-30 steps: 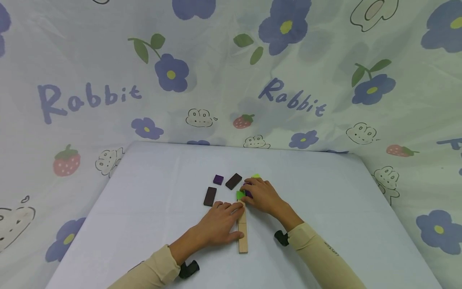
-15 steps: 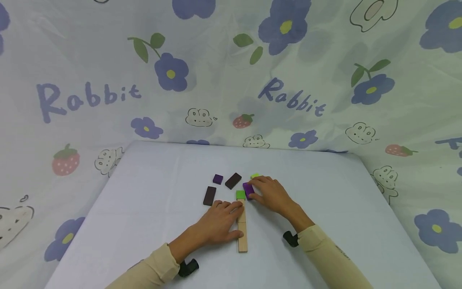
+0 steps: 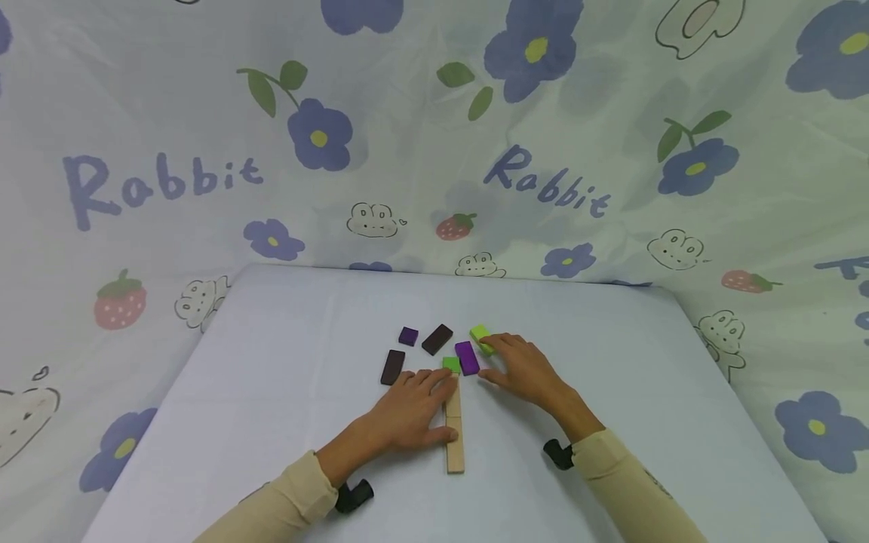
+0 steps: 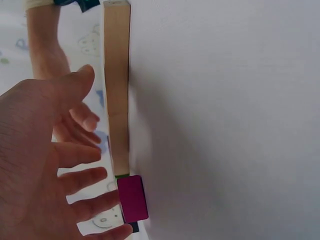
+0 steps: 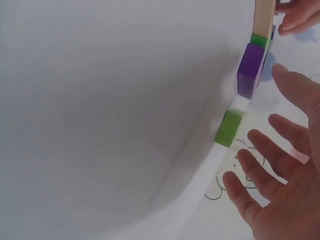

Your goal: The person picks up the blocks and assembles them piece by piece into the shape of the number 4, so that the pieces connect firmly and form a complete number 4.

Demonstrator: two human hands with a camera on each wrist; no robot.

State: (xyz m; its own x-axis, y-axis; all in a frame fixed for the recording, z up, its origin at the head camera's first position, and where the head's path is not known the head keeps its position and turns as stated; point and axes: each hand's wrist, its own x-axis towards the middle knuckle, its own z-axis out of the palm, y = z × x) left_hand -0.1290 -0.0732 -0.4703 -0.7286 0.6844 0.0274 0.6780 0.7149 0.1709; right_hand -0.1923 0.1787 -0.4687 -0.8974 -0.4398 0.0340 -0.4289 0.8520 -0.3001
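Lime-green block (image 3: 479, 335) lies near the purple block (image 3: 467, 358) on the counter (image 3: 624, 362), left hand (image 3: 409, 411) and right hand (image 3: 526, 371) both with fingers loosely spread, gripping nothing: the reach, it seems, wanting a pinch.

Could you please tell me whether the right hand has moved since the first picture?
Yes: in the head view, the right hand has moved right from the wooden blocks.

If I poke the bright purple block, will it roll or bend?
The bright purple block probably won't roll, since its faces look flat and its edges straight. It likely won't tip easily, seeming to lie on a broad side. Its crisp corners suggest it's stiff, so I doubt it'd bend.
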